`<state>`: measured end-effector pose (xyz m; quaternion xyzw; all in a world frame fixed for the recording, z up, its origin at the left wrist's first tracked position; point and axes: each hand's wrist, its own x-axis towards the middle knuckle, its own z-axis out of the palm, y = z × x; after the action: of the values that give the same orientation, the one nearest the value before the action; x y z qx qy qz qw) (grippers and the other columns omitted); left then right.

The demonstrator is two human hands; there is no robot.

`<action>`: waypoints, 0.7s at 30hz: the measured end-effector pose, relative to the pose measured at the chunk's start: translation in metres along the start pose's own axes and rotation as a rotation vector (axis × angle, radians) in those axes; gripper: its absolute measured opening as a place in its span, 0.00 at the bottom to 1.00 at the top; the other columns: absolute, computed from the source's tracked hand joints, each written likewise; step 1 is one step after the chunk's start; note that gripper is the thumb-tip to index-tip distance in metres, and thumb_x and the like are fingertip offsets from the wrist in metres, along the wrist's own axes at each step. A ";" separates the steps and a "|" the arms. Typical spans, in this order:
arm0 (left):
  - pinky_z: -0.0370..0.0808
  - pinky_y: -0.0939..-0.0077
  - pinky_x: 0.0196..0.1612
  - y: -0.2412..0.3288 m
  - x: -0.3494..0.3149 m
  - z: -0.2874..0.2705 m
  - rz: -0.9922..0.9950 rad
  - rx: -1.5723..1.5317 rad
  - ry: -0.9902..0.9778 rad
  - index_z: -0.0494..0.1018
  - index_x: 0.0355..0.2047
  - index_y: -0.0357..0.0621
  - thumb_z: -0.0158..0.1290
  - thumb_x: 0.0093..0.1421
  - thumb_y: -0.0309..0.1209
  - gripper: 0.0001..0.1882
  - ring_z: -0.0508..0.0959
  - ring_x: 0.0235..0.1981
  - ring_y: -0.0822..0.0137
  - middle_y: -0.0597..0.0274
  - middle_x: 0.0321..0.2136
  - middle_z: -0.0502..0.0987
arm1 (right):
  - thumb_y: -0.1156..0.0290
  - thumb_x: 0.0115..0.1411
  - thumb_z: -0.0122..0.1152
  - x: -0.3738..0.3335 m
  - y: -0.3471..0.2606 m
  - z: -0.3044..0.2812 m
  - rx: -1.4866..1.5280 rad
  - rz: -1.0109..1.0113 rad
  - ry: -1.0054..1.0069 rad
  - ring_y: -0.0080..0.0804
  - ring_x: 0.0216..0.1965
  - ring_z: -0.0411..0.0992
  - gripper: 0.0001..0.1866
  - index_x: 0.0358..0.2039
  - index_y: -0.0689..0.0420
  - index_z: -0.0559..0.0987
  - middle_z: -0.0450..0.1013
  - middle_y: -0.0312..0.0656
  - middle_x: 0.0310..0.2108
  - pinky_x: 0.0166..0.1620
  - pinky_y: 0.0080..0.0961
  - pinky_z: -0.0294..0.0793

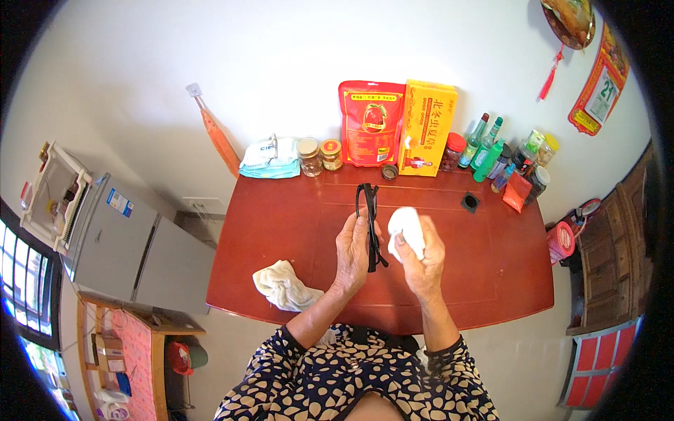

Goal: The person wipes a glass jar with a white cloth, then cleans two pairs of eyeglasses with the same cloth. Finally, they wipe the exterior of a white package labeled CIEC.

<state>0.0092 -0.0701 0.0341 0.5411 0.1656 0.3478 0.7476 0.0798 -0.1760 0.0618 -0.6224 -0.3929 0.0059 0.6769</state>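
My left hand (353, 247) grips a pair of black-framed glasses (372, 238), held upright on edge above the red-brown table (323, 210). A folded white cloth or tissue (407, 230) is pinched in my right hand (425, 265), thumb on top, a short gap to the right of the glasses. The right hand's edges are slightly blurred. On the table left of my left forearm lies a crumpled cream cloth (284, 286).
Along the table's back edge stand a wipes pack (270, 158), glass jars (309, 158), a red pouch (372, 123), a yellow box (427, 126) and several bottles (484, 151). A dark square fitting (470, 202) sits right of centre. A grey fridge (112, 238) stands at the left.
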 end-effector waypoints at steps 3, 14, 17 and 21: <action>0.63 0.90 0.24 -0.004 -0.004 0.003 0.004 0.044 0.024 0.68 0.49 0.37 0.38 0.71 0.39 0.19 0.65 0.23 0.85 0.75 0.25 0.70 | 0.82 0.46 0.63 0.027 -0.004 0.000 -0.260 -0.341 -0.049 0.45 0.46 0.67 0.26 0.49 0.65 0.74 0.71 0.50 0.48 0.49 0.34 0.67; 0.72 0.84 0.38 -0.008 -0.007 -0.010 0.141 0.180 0.055 0.68 0.50 0.36 0.38 0.70 0.38 0.18 0.74 0.36 0.78 0.66 0.36 0.75 | 0.81 0.47 0.61 0.010 -0.013 0.013 -0.276 -0.204 -0.301 0.45 0.47 0.67 0.28 0.52 0.62 0.73 0.69 0.49 0.50 0.50 0.33 0.68; 0.74 0.83 0.36 -0.007 -0.002 -0.012 0.062 0.014 0.066 0.68 0.50 0.38 0.39 0.70 0.38 0.18 0.75 0.35 0.77 0.65 0.36 0.75 | 0.81 0.44 0.63 0.002 -0.014 0.013 -0.249 -0.224 -0.327 0.45 0.44 0.67 0.27 0.49 0.60 0.76 0.70 0.47 0.48 0.47 0.35 0.69; 0.74 0.82 0.32 0.005 0.004 -0.020 -0.064 -0.194 0.031 0.68 0.51 0.38 0.38 0.69 0.38 0.19 0.75 0.30 0.72 0.59 0.32 0.75 | 0.81 0.40 0.65 -0.006 -0.016 0.006 -0.247 -0.274 -0.512 0.45 0.44 0.67 0.28 0.47 0.57 0.77 0.70 0.45 0.48 0.46 0.35 0.70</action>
<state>-0.0017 -0.0523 0.0318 0.4552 0.1599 0.3464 0.8045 0.0649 -0.1775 0.0713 -0.6195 -0.6285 0.0235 0.4698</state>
